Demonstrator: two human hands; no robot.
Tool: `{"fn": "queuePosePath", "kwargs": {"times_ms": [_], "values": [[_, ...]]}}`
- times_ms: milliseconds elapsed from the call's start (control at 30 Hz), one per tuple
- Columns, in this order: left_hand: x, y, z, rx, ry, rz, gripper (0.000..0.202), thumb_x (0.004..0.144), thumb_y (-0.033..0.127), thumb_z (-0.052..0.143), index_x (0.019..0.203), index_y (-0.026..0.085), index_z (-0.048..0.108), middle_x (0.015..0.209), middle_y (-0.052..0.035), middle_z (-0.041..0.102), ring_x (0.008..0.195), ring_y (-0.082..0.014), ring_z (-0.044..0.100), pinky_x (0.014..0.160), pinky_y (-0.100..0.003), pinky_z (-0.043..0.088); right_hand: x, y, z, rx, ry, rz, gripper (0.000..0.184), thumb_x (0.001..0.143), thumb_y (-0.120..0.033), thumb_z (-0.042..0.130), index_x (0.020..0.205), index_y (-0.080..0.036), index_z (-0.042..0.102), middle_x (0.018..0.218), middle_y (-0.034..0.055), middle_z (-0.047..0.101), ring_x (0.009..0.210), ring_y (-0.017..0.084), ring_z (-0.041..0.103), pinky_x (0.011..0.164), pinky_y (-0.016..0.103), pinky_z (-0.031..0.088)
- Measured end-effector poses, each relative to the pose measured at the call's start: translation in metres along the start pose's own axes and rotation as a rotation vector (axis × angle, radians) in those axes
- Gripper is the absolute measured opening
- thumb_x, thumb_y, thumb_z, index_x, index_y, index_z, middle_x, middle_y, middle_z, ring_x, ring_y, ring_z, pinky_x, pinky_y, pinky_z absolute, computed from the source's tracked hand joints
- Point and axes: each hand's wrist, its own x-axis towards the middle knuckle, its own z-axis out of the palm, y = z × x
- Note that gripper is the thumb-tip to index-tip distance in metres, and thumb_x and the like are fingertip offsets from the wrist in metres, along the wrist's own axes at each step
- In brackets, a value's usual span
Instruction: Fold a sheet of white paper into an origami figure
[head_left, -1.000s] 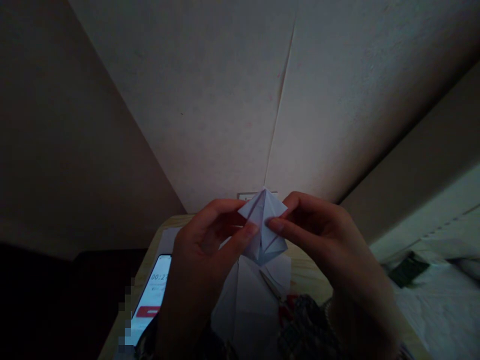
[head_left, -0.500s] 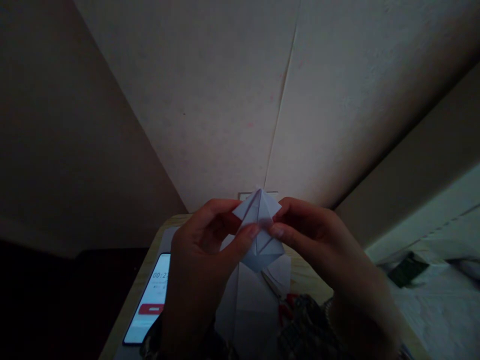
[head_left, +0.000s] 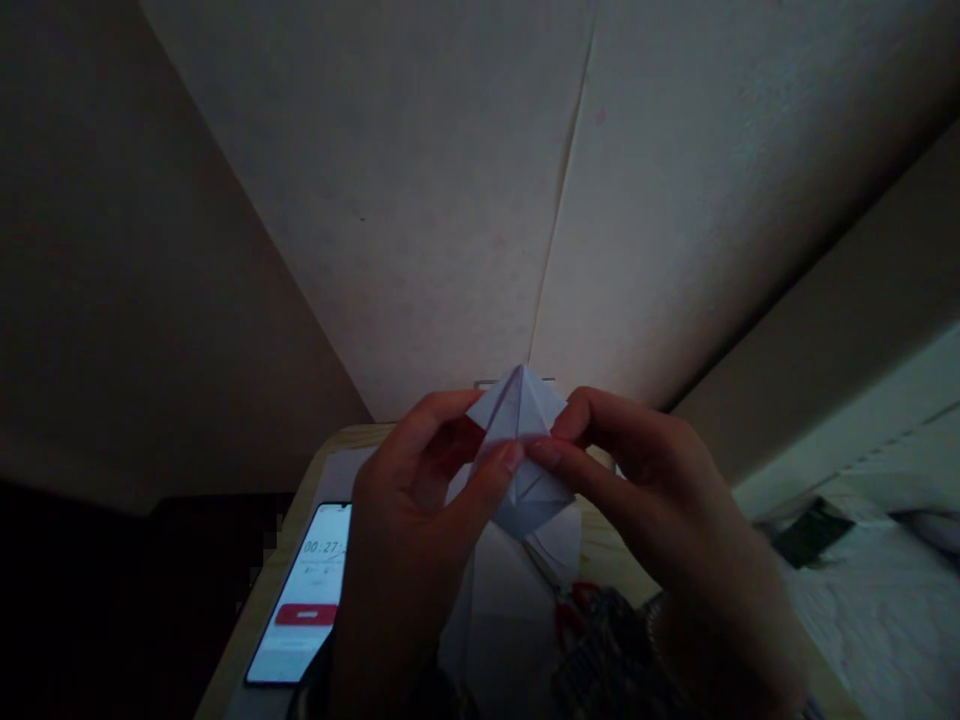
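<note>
A small folded white paper piece (head_left: 523,445), diamond-shaped with creases, is held up in front of me above a small wooden table (head_left: 609,560). My left hand (head_left: 409,525) pinches its left side, thumb on the front and fingers behind. My right hand (head_left: 637,490) pinches its right side the same way. The two thumbs nearly meet at the middle crease. The room is dim.
A lit phone (head_left: 304,605) showing a timer and a red button lies on the table's left. White paper sheets (head_left: 502,610) lie under my hands, with something red (head_left: 570,620) beside them. A bed with pale bedding (head_left: 877,600) and a dark object (head_left: 810,535) is at right. Walls stand close behind.
The folded paper and both hands have risen slightly, and the thumbs have drawn closer together on the middle crease. The phone timer keeps running.
</note>
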Motion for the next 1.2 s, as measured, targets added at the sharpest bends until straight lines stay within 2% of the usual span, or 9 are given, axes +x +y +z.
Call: {"fn": "queuePosePath", "kwargs": {"times_ms": [133, 333, 467, 600, 833, 1067, 1200], "values": [[0.001, 0.0, -0.001, -0.088, -0.031, -0.02, 0.025, 0.073, 0.009, 0.078, 0.086, 0.029, 0.077, 0.075, 0.0086, 0.072, 0.068, -0.0054, 0.071, 0.06, -0.007, 0.054, 0.0, 0.001, 0.001, 0.058, 0.019, 0.011, 0.028, 0.083, -0.031, 0.074, 0.062, -0.019, 0.06, 0.059, -0.0053, 0.058, 0.058, 0.01, 0.052, 0.055, 0.021, 0.039], [0.002, 0.002, 0.001, -0.047, 0.041, -0.016, 0.021, 0.071, 0.01, 0.08, 0.085, 0.025, 0.075, 0.072, 0.006, 0.072, 0.067, -0.0079, 0.07, 0.058, -0.01, 0.054, 0.0, 0.002, -0.006, 0.136, -0.101, 0.051, 0.02, 0.078, -0.033, 0.077, 0.071, -0.02, 0.065, 0.068, -0.0027, 0.066, 0.065, 0.013, 0.06, 0.063, 0.023, 0.047], [0.002, 0.003, 0.001, -0.033, 0.062, -0.011, 0.021, 0.069, 0.011, 0.081, 0.083, 0.025, 0.075, 0.072, 0.0075, 0.072, 0.067, -0.0071, 0.07, 0.059, -0.009, 0.054, 0.001, 0.002, -0.008, 0.135, -0.08, 0.061, 0.023, 0.077, -0.031, 0.078, 0.065, -0.019, 0.061, 0.061, -0.0039, 0.061, 0.06, 0.011, 0.056, 0.059, 0.022, 0.044], [0.003, 0.007, -0.003, 0.026, 0.024, -0.072, 0.016, 0.068, 0.014, 0.082, 0.078, 0.024, 0.075, 0.073, 0.0072, 0.074, 0.066, -0.0067, 0.071, 0.056, -0.007, 0.052, 0.001, 0.004, -0.008, 0.157, -0.031, 0.073, 0.023, 0.078, -0.029, 0.075, 0.064, -0.019, 0.06, 0.062, -0.003, 0.06, 0.06, 0.011, 0.055, 0.058, 0.023, 0.044], [0.005, 0.014, -0.012, 0.058, -0.113, -0.136, 0.017, 0.07, 0.014, 0.08, 0.073, 0.03, 0.078, 0.071, 0.0084, 0.078, 0.066, -0.0075, 0.073, 0.059, -0.008, 0.054, 0.002, 0.007, -0.009, 0.19, 0.008, 0.068, 0.02, 0.077, -0.025, 0.074, 0.066, -0.02, 0.059, 0.063, -0.0039, 0.059, 0.061, 0.011, 0.055, 0.058, 0.023, 0.043], [0.006, 0.009, -0.007, 0.168, -0.019, -0.075, 0.013, 0.068, 0.014, 0.081, 0.064, 0.025, 0.073, 0.063, 0.008, 0.072, 0.061, -0.0071, 0.067, 0.057, -0.01, 0.051, 0.002, 0.004, -0.007, 0.153, -0.035, 0.044, 0.021, 0.079, -0.023, 0.072, 0.064, -0.019, 0.058, 0.061, -0.0043, 0.057, 0.059, 0.01, 0.053, 0.057, 0.022, 0.041], [0.005, 0.007, -0.005, 0.161, 0.009, -0.051, 0.015, 0.068, 0.015, 0.08, 0.061, 0.023, 0.07, 0.06, 0.0088, 0.071, 0.058, -0.006, 0.065, 0.055, -0.009, 0.049, 0.001, 0.002, -0.007, 0.114, -0.029, 0.022, 0.022, 0.08, -0.021, 0.071, 0.064, -0.018, 0.057, 0.06, -0.0051, 0.056, 0.058, 0.009, 0.052, 0.056, 0.021, 0.041]]}}
